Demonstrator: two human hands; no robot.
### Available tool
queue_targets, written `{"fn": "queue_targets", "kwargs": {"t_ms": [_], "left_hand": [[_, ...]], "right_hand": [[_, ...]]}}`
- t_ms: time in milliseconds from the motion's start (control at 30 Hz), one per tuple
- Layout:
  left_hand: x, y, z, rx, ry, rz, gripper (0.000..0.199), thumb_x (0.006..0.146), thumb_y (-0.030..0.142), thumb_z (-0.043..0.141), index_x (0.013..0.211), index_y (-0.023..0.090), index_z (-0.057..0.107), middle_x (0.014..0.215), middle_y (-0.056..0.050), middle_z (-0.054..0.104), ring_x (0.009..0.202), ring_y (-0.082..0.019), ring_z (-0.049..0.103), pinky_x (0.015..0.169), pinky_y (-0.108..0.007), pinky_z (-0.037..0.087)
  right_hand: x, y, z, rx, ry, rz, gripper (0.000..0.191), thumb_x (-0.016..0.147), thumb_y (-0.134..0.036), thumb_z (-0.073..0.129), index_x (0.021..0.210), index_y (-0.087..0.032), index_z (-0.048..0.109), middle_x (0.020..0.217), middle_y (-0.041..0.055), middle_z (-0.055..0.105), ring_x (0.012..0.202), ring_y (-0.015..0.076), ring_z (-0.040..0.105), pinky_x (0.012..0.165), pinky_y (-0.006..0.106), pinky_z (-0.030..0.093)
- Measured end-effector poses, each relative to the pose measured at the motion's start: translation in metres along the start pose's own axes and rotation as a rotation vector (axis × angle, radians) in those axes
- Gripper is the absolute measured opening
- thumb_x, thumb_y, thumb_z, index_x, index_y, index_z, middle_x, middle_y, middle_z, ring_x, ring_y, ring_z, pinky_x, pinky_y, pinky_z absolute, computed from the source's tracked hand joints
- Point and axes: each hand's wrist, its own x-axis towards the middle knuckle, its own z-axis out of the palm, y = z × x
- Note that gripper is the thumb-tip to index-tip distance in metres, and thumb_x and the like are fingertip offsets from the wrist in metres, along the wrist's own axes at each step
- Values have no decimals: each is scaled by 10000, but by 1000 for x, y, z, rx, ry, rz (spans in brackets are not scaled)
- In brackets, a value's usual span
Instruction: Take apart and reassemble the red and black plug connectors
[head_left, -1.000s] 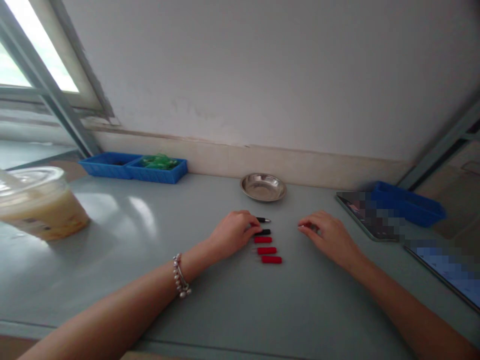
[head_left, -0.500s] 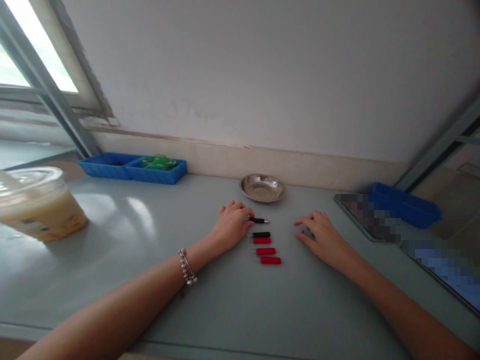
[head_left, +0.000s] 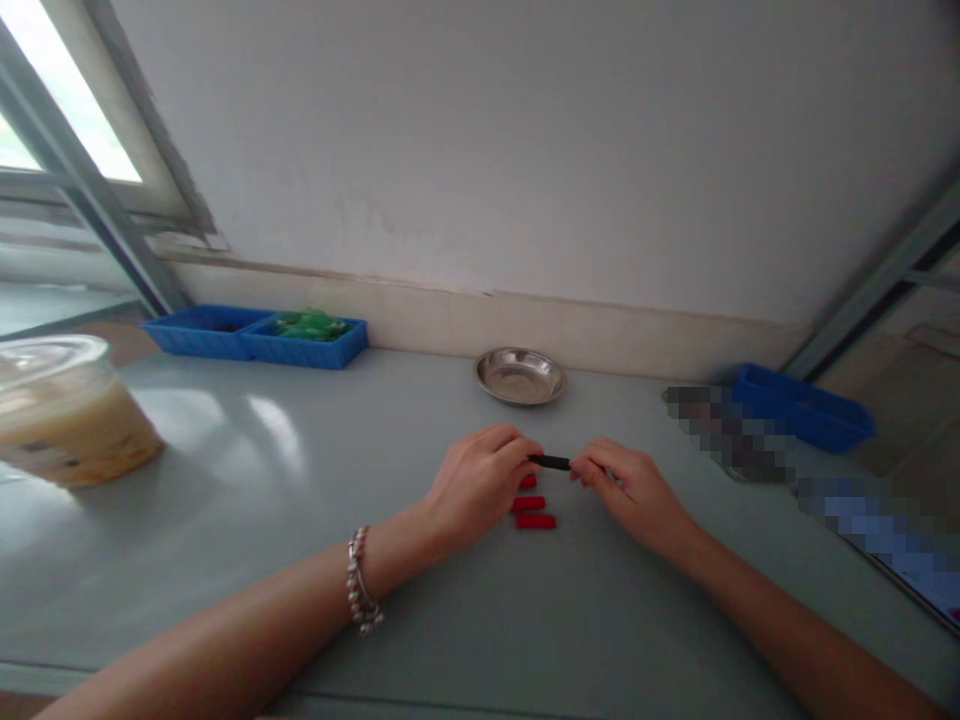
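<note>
Near the left end of the bench (head_left: 420,640) stands a clear lidded cup (head_left: 71,435) of pale drink, brownish toward its base. Along the back edge, toward the left corner, sits a blue twin tray (head_left: 296,351); its left compartment has something dark in it, its right one green pieces (head_left: 311,325). A beaded bracelet (head_left: 361,585) rings my left wrist. My left hand (head_left: 480,485), thumb and fingers closed together, grips the left end of a black rod (head_left: 551,462), which lies crosswise between my hands over the middle of the bench; I can't tell whether it touches the surface. A round steel dish (head_left: 520,380) sits at the back edge, beyond the rod. Three red sleeves (head_left: 536,522) lie in a column from there toward the front edge, their left ends partly behind my left hand. My right hand (head_left: 626,485) pinches the rod's right end, fingertips drawn in tight. Farther right are a flat device (head_left: 720,435), a blue tray (head_left: 802,410) near the back right corner, and a second device (head_left: 877,545) by the right edge, both screens pixelated.
</note>
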Motion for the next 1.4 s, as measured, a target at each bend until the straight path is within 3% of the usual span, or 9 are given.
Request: {"fn": "queue_targets", "kwargs": {"t_ms": [333, 900, 1100, 1233, 1400], "left_hand": [[1, 4, -5, -87, -12, -149, 164, 789, 135, 493, 887, 179, 617, 816, -17, 598, 697, -120, 558, 661, -234, 445], [-1, 13, -8, -147, -23, -225, 154, 771, 111, 510, 852, 150, 635, 742, -21, 591, 632, -108, 541, 624, -220, 433], [2, 14, -15, -214, -93, -250, 155, 784, 119, 484, 793, 152, 635, 669, 0, 615, 609, -105, 551, 602, -204, 427], [2, 13, -16, -218, -29, -226, 143, 783, 123, 496, 823, 153, 630, 730, -11, 601, 624, -102, 548, 612, -205, 432], [0, 11, -12, -188, 24, -186, 135, 784, 122, 510, 841, 149, 630, 745, -15, 587, 653, -104, 538, 633, -205, 432]], "right_hand": [[-3, 0, -1, -72, 81, -110, 243, 853, -254, 419, 695, -184, 590, 637, 34, 611, 621, 153, 527, 609, 279, 413], [-5, -9, -1, -180, 177, -161, 207, 840, -249, 448, 711, -180, 595, 635, 40, 623, 602, 151, 559, 586, 267, 430], [-6, -11, -2, -202, 180, -123, 195, 837, -292, 448, 757, -194, 597, 608, 24, 590, 593, 142, 554, 563, 243, 422], [-5, -9, -2, -97, 172, -4, 219, 779, -368, 530, 896, -194, 595, 677, 22, 627, 577, 137, 545, 582, 254, 435], [-3, -6, -3, 3, 45, 56, 293, 856, -312, 400, 672, -187, 591, 623, 17, 602, 617, 142, 548, 584, 250, 412]]}}
